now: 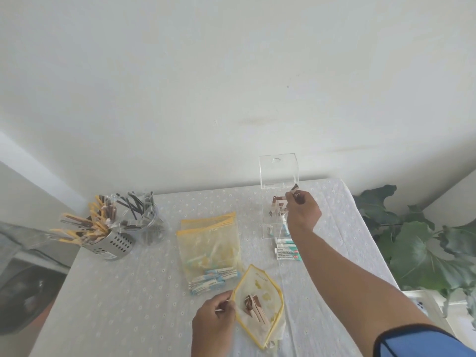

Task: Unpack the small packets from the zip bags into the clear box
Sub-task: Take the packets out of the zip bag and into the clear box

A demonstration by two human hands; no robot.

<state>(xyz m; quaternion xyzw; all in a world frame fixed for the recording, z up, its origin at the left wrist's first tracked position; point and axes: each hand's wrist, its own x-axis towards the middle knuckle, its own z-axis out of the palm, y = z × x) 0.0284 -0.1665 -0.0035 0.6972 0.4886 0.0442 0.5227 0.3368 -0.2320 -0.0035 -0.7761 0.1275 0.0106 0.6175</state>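
A clear box (270,228) stands at the back right of the table with its lid (278,171) raised; brown packets lie inside it. My right hand (302,212) reaches over the box's top and pinches a small brown packet (295,188). Near the front, my left hand (215,322) grips the yellow rim of an open zip bag (268,297) that holds several brown stick packets (253,306). A stack of yellow-edged zip bags (210,243) lies in the middle, with blue-and-white packets (212,278) at its near end.
More blue-and-white packets (286,249) lie in front of the box. A perforated metal holder (113,244) full of sticks and a glass jar (148,222) stand at the back left. Leafy plant (422,248) beside the table's right edge. Wall behind.
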